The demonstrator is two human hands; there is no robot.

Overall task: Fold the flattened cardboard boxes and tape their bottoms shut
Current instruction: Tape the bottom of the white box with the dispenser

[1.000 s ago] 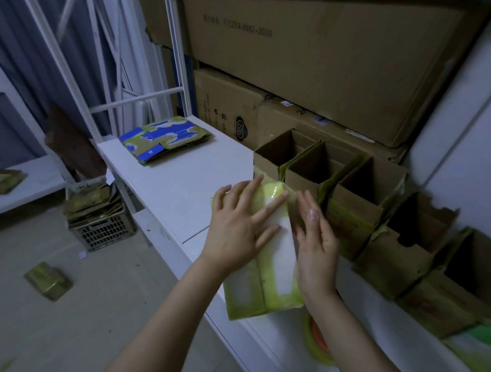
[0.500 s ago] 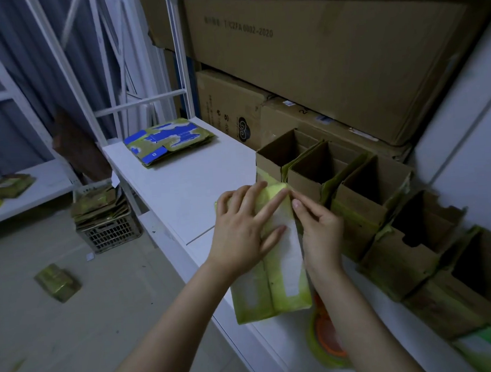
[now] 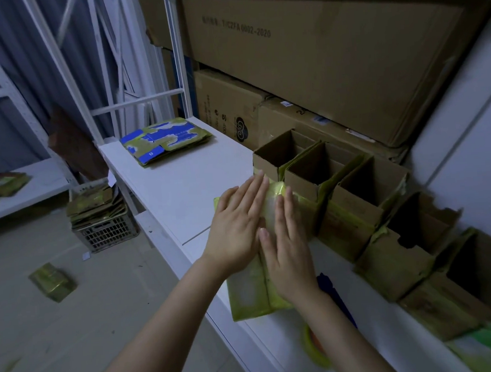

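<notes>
A green and white cardboard box [image 3: 247,296] lies bottom-up at the front of the white shelf [image 3: 186,184], with shiny clear tape over its seam. My left hand [image 3: 237,230] lies flat on its left half, fingers straight. My right hand [image 3: 289,249] presses flat on the taped seam beside it, fingers straight and pointing away. A roll of tape [image 3: 315,346] with a yellow-green rim lies on the shelf under my right forearm, partly hidden. A stack of flattened boxes [image 3: 165,140] with blue print rests at the shelf's far end.
Several folded open boxes [image 3: 353,207] stand in a row along the right. Big brown cartons [image 3: 331,63] fill the back. A crate of flattened boxes [image 3: 101,222] and a loose green box [image 3: 52,282] sit on the floor at left. A blue object [image 3: 333,293] lies under my right wrist.
My right hand went from pinching at the box's far edge to lying flat on the taped seam. My left hand stayed flat on the box.
</notes>
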